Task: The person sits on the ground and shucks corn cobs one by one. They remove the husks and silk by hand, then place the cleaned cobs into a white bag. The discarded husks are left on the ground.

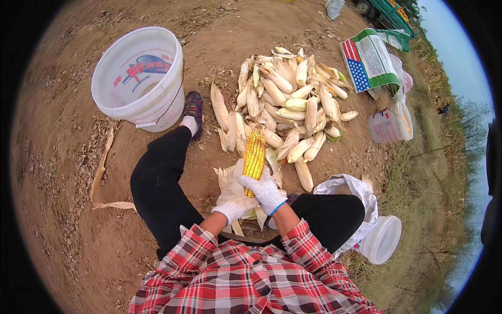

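In front of my lap a bare yellow corn cob [254, 155] points up and away from me, its silk tip dark. My left hand [232, 196], in a white knit glove, grips its lower left side. The gloved right hand [267, 192] closes around the lower right side, with fingers across the cob's base. Pale corn husk leaves [222, 178] stick out beside and below my hands; where they attach is hidden. Just beyond the cob lies a heap of corn ears in dry husks [286, 98] on the ground.
A big white plastic bucket [137, 114] stands at the left by my foot. A white woven sack [366, 219] and another bucket [386, 239] are beside my right knee. Farther right are a printed sack [372, 59] and a tipped bucket [388, 125]. A green vehicle [390, 13] carries corn.
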Action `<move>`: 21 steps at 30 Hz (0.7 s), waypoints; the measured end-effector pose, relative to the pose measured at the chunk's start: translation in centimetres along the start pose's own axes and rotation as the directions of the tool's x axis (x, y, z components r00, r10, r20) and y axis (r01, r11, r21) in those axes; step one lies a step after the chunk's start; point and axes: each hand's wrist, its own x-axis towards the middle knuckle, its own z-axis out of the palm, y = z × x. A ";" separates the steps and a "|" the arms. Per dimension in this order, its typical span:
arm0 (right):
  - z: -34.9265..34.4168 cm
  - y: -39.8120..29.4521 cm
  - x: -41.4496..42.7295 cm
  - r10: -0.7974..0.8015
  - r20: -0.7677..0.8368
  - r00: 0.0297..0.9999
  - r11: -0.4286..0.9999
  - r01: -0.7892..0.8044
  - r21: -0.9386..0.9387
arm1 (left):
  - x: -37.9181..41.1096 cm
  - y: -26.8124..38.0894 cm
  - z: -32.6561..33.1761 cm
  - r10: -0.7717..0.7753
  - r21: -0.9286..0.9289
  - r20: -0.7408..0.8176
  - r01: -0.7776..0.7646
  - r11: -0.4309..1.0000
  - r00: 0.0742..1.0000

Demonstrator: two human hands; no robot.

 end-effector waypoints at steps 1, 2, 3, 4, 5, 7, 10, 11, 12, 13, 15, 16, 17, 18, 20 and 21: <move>0.1 0.0 -0.2 0.023 -0.044 0.999 0.999 -0.021 0.028 | -0.5 1.0 -0.4 -0.076 0.016 0.073 0.076 0.997 0.994; 0.5 0.0 -0.2 0.046 -0.080 0.996 0.997 -0.041 0.060 | -0.9 1.3 -0.6 -0.157 0.042 0.138 0.152 0.987 0.978; 0.8 -0.4 0.3 0.032 -0.129 0.991 0.999 -0.030 0.014 | -1.7 0.5 -0.1 -0.069 0.063 0.085 0.064 0.996 0.994; 0.8 -0.9 0.5 0.055 -0.144 0.988 0.995 -0.042 0.089 | -2.5 0.6 -0.1 -0.061 0.087 0.092 0.053 0.995 0.994; 0.8 -1.9 0.4 0.077 -0.163 0.984 0.986 -0.051 0.161 | -3.2 1.0 -0.1 -0.048 0.107 0.104 0.037 0.994 0.993; 0.1 -2.3 1.3 0.075 -0.168 0.983 0.960 -0.025 0.280 | -4.5 0.6 0.4 0.078 0.091 0.052 -0.083 0.992 0.996; -1.4 -2.4 2.4 0.109 -0.099 0.989 0.868 -0.047 0.494 | -5.1 2.4 -1.3 0.007 -0.032 0.253 0.001 1.000 0.967; -1.3 -2.4 2.8 0.095 -0.146 0.985 0.868 -0.011 0.497 | -5.9 1.8 -1.0 0.062 -0.015 0.153 -0.061 0.998 0.986; -1.4 -2.4 2.9 0.099 -0.148 0.984 0.862 -0.011 0.506 | -6.2 1.3 -1.0 0.054 -0.085 0.164 -0.041 0.996 0.985; -1.5 -2.5 3.0 0.103 -0.151 0.983 0.857 -0.011 0.516 | -6.4 1.0 -1.0 0.048 -0.154 0.175 -0.020 0.988 0.983; -1.9 -2.2 3.3 0.092 -0.133 0.987 0.838 -0.004 0.545 | -6.5 0.9 -1.7 0.033 -0.284 0.230 0.034 0.958 0.973; -2.4 -1.8 3.8 0.085 -0.160 0.984 0.840 0.016 0.542 | -6.5 0.9 -2.6 0.029 -0.345 0.272 0.069 0.936 0.962; -2.4 -2.2 3.9 0.079 -0.183 0.980 0.842 0.033 0.538 | -6.7 1.0 -3.4 0.026 -0.401 0.312 0.107 0.910 0.950; -2.3 -2.6 4.0 0.073 -0.207 0.976 0.843 0.051 0.535 | -6.9 1.1 -4.0 0.020 -0.585 0.387 0.229 0.778 0.922; -3.0 -2.0 4.2 0.110 -0.305 0.946 0.847 0.071 0.526 | -7.5 1.2 -5.0 0.073 -0.801 0.524 0.462 0.381 0.849; -4.2 -0.4 5.3 0.107 -0.321 0.941 0.837 0.089 0.540 | -7.6 0.9 -5.2 0.128 -0.799 0.585 0.542 0.263 0.801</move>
